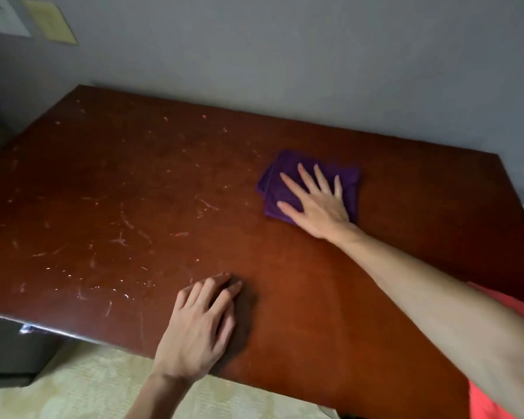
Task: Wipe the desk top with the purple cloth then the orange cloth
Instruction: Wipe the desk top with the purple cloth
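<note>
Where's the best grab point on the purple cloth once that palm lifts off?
Probably the far-left corner of the purple cloth: it lies folded flat on the desk top, and the right hand presses its middle with spread fingers. That corner's stacked edges are bare, so pinch them from above, coming from the left.

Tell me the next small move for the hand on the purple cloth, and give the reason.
Probably slide the right hand, pressed flat with spread fingers on the folded purple cloth, leftward across the desk top. The cloth sits toward the far right, while the pale scuffs and streaks lie mostly on the left half. The left hand rests near the front edge, bracing.
</note>
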### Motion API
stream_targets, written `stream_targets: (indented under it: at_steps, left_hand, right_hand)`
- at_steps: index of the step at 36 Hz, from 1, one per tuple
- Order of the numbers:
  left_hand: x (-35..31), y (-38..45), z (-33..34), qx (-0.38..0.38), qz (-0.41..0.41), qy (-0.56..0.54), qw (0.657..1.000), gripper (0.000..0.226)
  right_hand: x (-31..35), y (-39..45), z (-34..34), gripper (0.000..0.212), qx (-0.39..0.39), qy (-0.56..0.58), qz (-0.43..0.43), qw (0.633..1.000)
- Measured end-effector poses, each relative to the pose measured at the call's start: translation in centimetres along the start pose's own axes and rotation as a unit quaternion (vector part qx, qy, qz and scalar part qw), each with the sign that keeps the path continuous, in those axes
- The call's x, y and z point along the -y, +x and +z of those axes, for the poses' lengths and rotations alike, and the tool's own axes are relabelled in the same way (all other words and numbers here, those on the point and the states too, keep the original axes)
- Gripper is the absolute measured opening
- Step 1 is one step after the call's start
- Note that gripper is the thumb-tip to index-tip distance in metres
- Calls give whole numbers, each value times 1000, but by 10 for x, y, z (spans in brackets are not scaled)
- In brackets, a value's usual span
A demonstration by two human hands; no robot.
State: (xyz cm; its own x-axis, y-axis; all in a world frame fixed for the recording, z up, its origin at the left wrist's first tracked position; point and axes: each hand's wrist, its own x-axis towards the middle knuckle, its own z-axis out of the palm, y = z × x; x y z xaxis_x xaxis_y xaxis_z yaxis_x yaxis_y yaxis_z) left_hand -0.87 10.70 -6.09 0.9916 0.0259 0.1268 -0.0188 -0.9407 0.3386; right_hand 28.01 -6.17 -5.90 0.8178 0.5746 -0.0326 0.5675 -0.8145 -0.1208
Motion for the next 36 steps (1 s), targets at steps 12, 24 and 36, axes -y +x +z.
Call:
stream_targets:
  at_steps: [12, 24, 36]
  left_hand:
    - [-10, -1, -6, -19, -40, 32, 999, 43]
    - [-7, 0, -2, -29, -51, 7, 998, 43]
    - [7, 1, 8, -6, -40, -10, 999, 46]
  right_hand:
    - [70, -206, 24, 75, 5, -22, -41, 999]
    - [47, 7, 3, 79, 25, -8, -59, 998]
    - [40, 180, -11, 81, 20, 21, -8, 1000]
